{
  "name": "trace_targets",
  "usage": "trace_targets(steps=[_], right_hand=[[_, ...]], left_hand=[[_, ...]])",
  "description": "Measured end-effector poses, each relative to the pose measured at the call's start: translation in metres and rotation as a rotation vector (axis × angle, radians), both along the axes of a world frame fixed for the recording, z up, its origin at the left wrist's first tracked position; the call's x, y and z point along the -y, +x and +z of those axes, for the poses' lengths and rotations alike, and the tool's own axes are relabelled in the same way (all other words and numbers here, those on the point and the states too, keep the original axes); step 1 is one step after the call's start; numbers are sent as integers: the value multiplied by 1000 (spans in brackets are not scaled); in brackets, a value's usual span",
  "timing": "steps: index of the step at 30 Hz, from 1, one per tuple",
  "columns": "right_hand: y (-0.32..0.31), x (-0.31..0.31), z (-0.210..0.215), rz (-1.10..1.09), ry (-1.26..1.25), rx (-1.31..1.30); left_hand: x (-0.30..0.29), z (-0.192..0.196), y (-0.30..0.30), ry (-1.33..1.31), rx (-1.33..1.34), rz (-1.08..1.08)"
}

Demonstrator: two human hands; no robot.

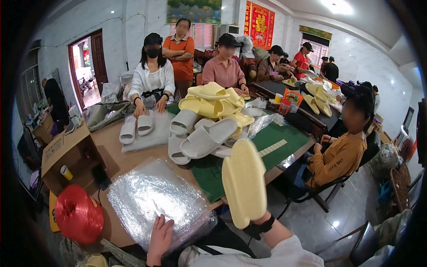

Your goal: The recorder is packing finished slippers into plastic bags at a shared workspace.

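Note:
My left hand [161, 235] rests with its fingers stretched out on the near edge of a stack of clear plastic bags [151, 191]. In my right hand [261, 219] is a pale yellow slipper [243, 182], raised above the table's near right edge with its ribbed sole showing. The slipper hides most of that hand's fingers; a black band circles the wrist. Beyond the bags lies a heap of slippers, with grey ones [209, 138] in front and yellow ones [207, 107] on top and behind.
An open cardboard box [71, 155] and a roll of red plastic twine [79, 216] stand at the left. Across the table, a person in white [153, 80] touches a pair of grey slippers [137, 127]. Someone in an orange-brown top [340, 153] sits at the right. A green mat [284, 144] lies under the heap.

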State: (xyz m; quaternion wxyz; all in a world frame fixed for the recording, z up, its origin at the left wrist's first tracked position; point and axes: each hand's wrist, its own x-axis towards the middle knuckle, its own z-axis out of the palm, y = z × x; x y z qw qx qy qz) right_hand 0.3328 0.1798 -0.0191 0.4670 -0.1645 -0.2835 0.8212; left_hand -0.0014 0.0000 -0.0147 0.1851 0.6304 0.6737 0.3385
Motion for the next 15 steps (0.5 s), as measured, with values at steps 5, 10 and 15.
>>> trace_targets(steps=[5,10,15], right_hand=[[34,-23,17,-164,251,-128],[53,-78,8,65,211,-605],[39,-73,21,269,-356,-955]], left_hand=[[1,-10,-2,-29,-9,11],[1,10,13,-99,28,28],[4,-5,-1,-149,-131,-70]])
